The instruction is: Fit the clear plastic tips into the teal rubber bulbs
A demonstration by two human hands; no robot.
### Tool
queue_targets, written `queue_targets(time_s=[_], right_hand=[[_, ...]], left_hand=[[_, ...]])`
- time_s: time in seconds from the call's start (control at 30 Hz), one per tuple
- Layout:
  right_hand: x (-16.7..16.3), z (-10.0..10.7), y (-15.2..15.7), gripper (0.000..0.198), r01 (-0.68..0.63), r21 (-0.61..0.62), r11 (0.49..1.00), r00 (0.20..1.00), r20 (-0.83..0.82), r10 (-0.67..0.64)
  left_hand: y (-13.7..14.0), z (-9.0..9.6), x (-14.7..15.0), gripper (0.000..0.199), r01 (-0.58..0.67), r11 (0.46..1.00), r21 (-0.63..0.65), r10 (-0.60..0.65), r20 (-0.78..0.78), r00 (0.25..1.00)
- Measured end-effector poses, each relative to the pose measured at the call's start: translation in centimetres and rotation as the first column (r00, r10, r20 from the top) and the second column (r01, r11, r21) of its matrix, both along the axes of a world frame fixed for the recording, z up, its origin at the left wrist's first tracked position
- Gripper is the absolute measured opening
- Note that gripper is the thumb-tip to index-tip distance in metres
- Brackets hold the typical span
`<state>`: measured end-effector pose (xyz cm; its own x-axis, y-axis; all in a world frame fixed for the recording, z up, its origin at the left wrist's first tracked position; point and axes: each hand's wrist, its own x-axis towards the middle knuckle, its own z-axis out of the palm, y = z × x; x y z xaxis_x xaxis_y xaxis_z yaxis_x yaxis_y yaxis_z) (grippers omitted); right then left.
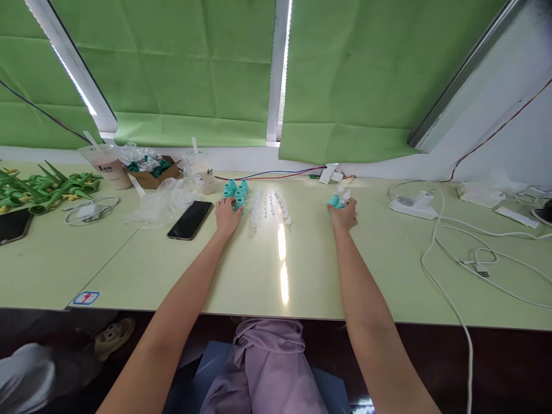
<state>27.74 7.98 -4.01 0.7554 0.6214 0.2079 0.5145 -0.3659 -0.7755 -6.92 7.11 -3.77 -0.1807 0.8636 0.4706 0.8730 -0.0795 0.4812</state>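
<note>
My left hand (228, 217) is closed at the near end of a cluster of small turquoise hollow plastic pieces (233, 185), fingers around the nearest ones. Off to the right, my right hand (344, 215) has its fingers wrapped about turquoise plastic pieces (333, 200) with white tips (346, 195) standing up from them. Its palm hides part of these. Between the hands lie rows of small parts: clear pieces (255, 208) on the left, tiny ones (268, 204) in the middle, white ones (283, 208) on the right.
A black phone (190, 221) and a crumpled clear bag (159, 202) lie left of my left hand. Behind stand two drink cups (202, 173) and a cardboard box (160, 177). Green plastic stems (60, 190) are far left. White cables (435, 230) and a power strip (414, 207) lie right.
</note>
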Motion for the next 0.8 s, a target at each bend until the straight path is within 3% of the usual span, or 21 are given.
queue_targets(time_s=[0.1, 0.27, 0.43, 0.53, 0.8], right_hand=[[0.1, 0.4, -0.5, 0.070, -0.015, 0.011, 1.000, 0.999, -0.036, 0.016], [2.1, 0.6, -0.8, 0.089, -0.085, -0.094, 0.992, 0.990, -0.122, 0.073], [3.9, 0.3, -0.7, 0.068, -0.228, -0.169, 0.959, 0.961, -0.196, 0.194], [3.5, 0.4, -1.0, 0.057, -0.209, -0.190, 0.959, 0.970, -0.165, 0.179], [2.9, 0.8, -1.4, 0.056, -0.210, -0.208, 0.955, 0.973, -0.141, 0.183]], left_hand=[[0.0, 0.0, -0.1, 0.028, -0.009, 1.000, 0.016, 0.009, 0.003, 1.000], [-0.2, 0.2, -0.2, 0.025, -0.019, 0.998, 0.062, 0.017, 0.027, 0.999], [-0.1, 0.2, -0.1, 0.025, -0.046, 0.995, 0.091, 0.041, 0.054, 0.998], [-0.1, 0.2, 0.0, 0.024, -0.037, 0.993, 0.114, 0.031, 0.056, 0.998], [-0.1, 0.2, 0.2, 0.020, 0.029, 0.983, 0.182, -0.045, 0.086, 0.995]])
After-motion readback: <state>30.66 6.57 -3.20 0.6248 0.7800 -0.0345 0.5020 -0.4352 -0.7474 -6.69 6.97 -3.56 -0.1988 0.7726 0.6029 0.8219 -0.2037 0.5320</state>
